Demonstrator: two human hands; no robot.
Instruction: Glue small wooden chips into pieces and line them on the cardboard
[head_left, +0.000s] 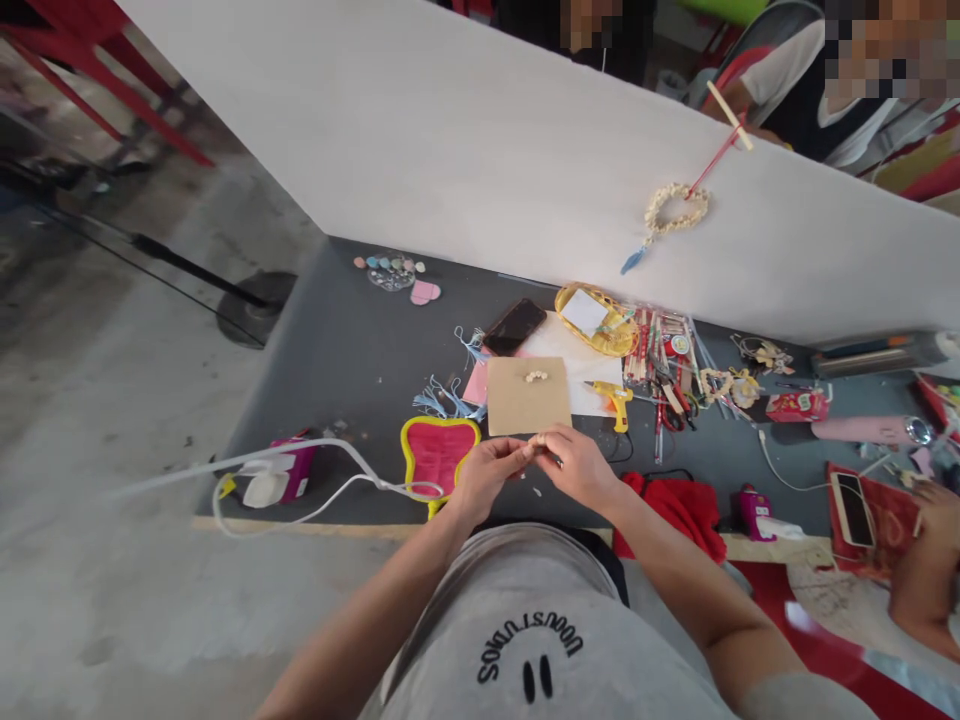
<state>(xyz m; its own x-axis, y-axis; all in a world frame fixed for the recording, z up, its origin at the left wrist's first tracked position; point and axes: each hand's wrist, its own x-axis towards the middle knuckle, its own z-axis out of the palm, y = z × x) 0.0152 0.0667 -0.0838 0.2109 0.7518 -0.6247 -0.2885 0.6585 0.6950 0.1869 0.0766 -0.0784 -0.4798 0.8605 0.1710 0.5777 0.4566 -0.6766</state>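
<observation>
Close to my body at the table's front edge, my left hand (491, 472) and my right hand (568, 462) meet fingertip to fingertip. Both are closed in a pinch around something small and pale that I cannot make out. Just beyond them lies a brown cardboard square (517, 405), bearing a short curved row of cream beads (536, 376). A yellow glue gun (616, 402) rests to the right of the cardboard, partly over white paper (592, 397). Left of the cardboard are blue tassels (448, 398); a yellow-rimmed pink tray (439, 455) sits beside my left hand.
A white partition (465, 150) bounds the back, with a beaded ring (679, 208) hanging on it. A phone (516, 326), a yellow basket (626, 343) and several sticks (660, 345) lie behind. Red cloth (682, 515) is at right. Another person's hand (937, 515) shows far right.
</observation>
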